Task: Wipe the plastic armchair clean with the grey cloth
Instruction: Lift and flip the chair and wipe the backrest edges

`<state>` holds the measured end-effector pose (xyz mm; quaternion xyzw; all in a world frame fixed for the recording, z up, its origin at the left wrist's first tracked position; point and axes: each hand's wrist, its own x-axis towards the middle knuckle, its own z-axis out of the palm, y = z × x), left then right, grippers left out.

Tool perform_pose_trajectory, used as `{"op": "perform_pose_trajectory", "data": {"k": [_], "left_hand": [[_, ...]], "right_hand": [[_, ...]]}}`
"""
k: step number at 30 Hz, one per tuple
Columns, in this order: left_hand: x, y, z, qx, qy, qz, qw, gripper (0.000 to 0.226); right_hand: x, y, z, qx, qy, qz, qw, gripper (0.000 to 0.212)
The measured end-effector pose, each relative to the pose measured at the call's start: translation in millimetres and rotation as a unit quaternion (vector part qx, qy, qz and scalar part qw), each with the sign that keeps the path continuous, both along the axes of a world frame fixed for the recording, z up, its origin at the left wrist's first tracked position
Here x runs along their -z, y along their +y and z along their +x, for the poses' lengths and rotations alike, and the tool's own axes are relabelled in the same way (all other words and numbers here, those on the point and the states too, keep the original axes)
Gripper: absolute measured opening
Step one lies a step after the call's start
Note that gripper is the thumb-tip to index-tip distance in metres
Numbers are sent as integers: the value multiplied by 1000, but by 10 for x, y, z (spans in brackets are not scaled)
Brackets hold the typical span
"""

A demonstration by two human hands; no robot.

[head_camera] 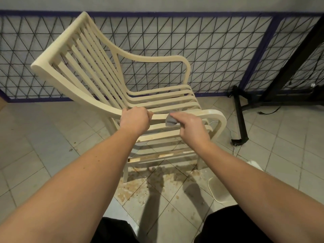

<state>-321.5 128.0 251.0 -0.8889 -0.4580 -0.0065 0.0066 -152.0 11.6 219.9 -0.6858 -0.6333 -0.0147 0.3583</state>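
The right hand [192, 129] is squeezing the grey cloth [171, 120] and pressing it on the near armrest [213, 114]. The left hand [135, 120] is wrapping round that same rail, holding the chair [73, 50] steady. The chair is standing on tiles [43, 137] by a wire fence [210, 41]. It looks smooth, hard and slatted — wet plastic might be slippery, so the chair could skid or tip.

Tiled corner by a mesh fence

Brown stains [140, 186] mark the near floor tiles [43, 137]; a black stand [242, 118] sits right, a wire-mesh fence [210, 50] far behind.
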Motion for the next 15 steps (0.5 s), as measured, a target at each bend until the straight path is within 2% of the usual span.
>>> {"op": "perform_pose_trajectory", "data": {"k": [2,4,6,8,11,12,13,15], "left_hand": [[-4,-1,-3,-3,4,-3,1000,36],[-18,-12,2,-4,5,-1,1000,36],[-36,-13,12,-2,7,-2,1000,35],[-50,-10,18,-6,5,-11,1000,34],[-42,-5,21,-12,3,-12,1000,29],[-25,0,18,-14,1,-12,1000,28],[-14,6,15,-15,-2,-13,1000,29],[-6,9,2,-15,-3,-14,1000,30]], "right_hand": [[-116,129,117,-2,0,15,1000,44],[-186,261,175,-12,4,-36,999,41],[-102,262,86,-6,-3,-130,992,47],[72,115,-125,7,3,-153,988,59],[371,-185,-406,7,116,-118,986,59],[464,-274,-438,40,172,-97,980,54],[518,-331,-429,106,252,-75,959,48],[465,-335,-323,261,421,-10,869,36]]}}
